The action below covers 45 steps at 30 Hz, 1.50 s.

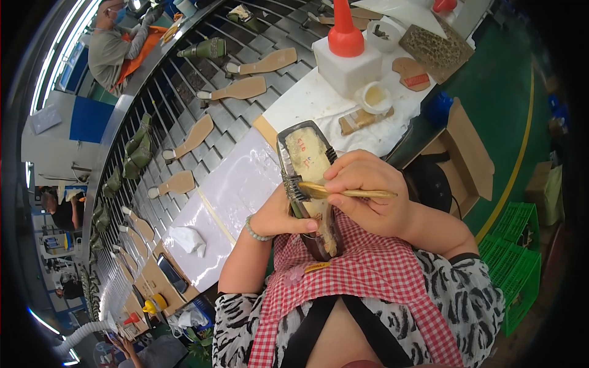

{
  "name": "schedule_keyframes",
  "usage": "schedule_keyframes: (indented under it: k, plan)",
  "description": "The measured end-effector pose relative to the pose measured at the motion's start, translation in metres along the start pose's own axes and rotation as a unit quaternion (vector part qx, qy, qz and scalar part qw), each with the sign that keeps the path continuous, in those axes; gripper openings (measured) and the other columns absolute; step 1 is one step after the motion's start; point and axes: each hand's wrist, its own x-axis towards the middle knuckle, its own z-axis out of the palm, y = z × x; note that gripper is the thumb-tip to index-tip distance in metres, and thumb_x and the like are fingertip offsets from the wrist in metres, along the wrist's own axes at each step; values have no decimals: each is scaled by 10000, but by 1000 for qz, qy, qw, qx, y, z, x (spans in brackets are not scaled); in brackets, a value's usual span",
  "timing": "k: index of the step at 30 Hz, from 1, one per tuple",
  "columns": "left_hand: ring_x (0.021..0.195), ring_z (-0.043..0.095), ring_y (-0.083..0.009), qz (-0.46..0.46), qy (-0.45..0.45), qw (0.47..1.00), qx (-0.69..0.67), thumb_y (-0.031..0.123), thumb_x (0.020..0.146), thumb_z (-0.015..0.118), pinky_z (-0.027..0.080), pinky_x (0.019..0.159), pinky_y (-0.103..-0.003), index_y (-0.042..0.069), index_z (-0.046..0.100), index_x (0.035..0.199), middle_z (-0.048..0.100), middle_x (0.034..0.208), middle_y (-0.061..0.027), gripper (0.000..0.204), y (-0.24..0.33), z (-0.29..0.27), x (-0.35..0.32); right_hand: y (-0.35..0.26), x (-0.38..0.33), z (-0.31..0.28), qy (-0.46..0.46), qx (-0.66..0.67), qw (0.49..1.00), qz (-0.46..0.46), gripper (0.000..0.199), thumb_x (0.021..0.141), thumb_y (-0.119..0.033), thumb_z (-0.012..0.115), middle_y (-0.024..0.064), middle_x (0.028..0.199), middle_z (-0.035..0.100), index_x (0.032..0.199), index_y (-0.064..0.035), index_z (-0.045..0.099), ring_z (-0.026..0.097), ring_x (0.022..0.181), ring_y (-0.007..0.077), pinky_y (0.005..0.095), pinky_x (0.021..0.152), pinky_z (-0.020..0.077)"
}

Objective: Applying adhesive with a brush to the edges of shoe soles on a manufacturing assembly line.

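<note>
A dark shoe on a last point(307, 150) is tilted in front of my chest, its pale underside up with small red marks. My left hand point(273, 211) grips it from the left side, thumb across the lower part. In my right hand point(371, 190) I pinch a thin brush point(368, 194) with a light wooden handle. Its bristle end lies at the shoe's left edge, by a dark beaded strap. An open white jar point(373, 97) with yellowish contents stands beyond my right hand. Near it is a white bottle point(346, 67) with a red cone nozzle.
A slatted conveyor point(230, 113) curves along the left, carrying tan soles point(276, 61) and green shoes point(140, 147). White crumpled tissue point(188, 240) lies on the plastic-covered table point(236, 178). At right are a cardboard box point(466, 153) and green crates point(509, 245). A co-worker point(113, 52) stands across the conveyor.
</note>
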Motion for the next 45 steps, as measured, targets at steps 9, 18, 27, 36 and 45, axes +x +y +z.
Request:
schedule_keyframes:
  k: [9,18,27,36,45]
  plan:
    - [1107,520,-182,-3,-3,1000,10,272,665,831,434,951,-330,-18,441,1320,552,1207,-96,816,1,6,0,1,8,-10,14,22,1000,11,139,761,-25,731,123,882,652,879,-28,658,635,873,248,317,746,504]
    - [1072,550,-180,-9,13,1000,5,278,657,834,457,919,-324,-25,455,1301,569,1182,-96,807,3,13,-2,0,4,-18,-30,59,997,26,162,755,-35,719,94,911,651,907,-58,664,617,891,269,352,786,489]
    - [1085,562,-180,24,71,996,-48,210,686,822,466,929,-325,-23,415,1341,568,1216,-109,805,7,9,-5,-10,11,-27,-67,83,994,28,136,769,-26,718,117,915,652,891,-23,658,614,941,265,366,862,473]
    - [1234,495,-345,188,179,893,-367,384,873,623,391,1030,-599,43,376,1402,508,1321,-187,676,44,-96,26,27,3,-28,15,143,982,121,122,799,-24,701,156,974,650,911,-1,658,619,926,239,323,838,472]
    - [1017,589,-184,327,343,874,-104,8,797,700,479,867,-340,68,494,1219,600,1117,-54,474,154,-267,150,62,29,-32,12,188,954,233,121,799,-45,706,154,979,658,907,-2,670,618,938,221,312,850,465]
